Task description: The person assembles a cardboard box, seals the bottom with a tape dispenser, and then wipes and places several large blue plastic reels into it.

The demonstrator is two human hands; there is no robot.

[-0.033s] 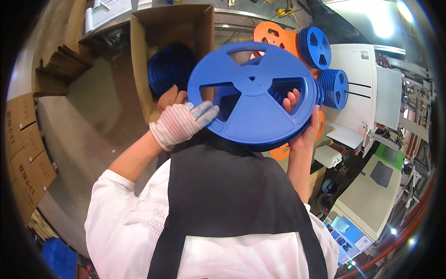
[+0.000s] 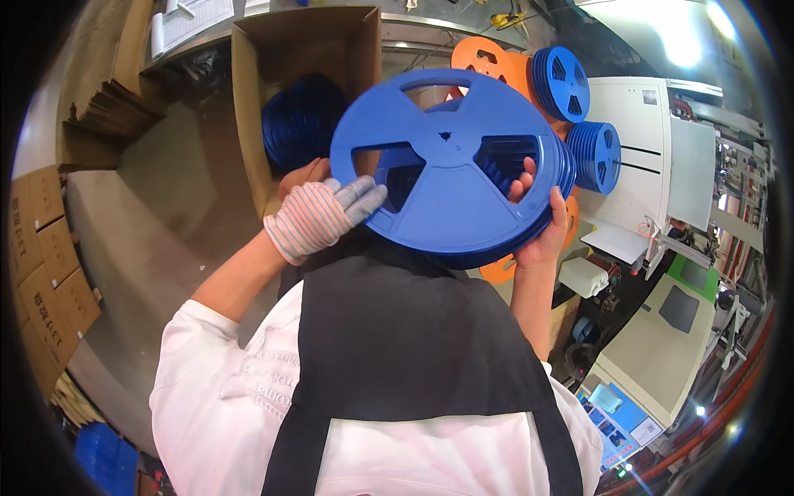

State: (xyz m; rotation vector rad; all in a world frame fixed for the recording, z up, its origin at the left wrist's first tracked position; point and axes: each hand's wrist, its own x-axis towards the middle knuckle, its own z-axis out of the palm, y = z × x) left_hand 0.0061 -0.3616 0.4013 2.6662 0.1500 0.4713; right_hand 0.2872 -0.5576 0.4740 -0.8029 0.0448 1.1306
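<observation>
A large blue plastic reel (image 2: pixel 463 202) with cut-out windows faces me, at the front of a stack of like blue reels (image 2: pixel 566 165). My right hand (image 2: pixel 542 219) grips the stack at its right side, fingers through a window and thumb along the rim. In a striped glove with some bare digits, my left hand (image 2: pixel 318 215) holds the front reel's left edge, gloved fingers across its face. The bare digits lie by the edge, partly hidden. Just beyond the left hand, more blue reels (image 2: pixel 302 120) sit inside an open cardboard box (image 2: pixel 246 124).
Behind the held stack stand orange reels (image 2: pixel 478 56) and two more blue stacks (image 2: pixel 569 83). A white machine cabinet (image 2: pixel 624 124) and a beige machine (image 2: pixel 653 355) are at right. Flattened cardboard (image 2: pixel 116 116) and closed cartons (image 2: pixel 50 256) line the left.
The front blue reel has shifted slightly left and up against the stack. My left hand has moved a little with it; the right hand stays nearly still.
</observation>
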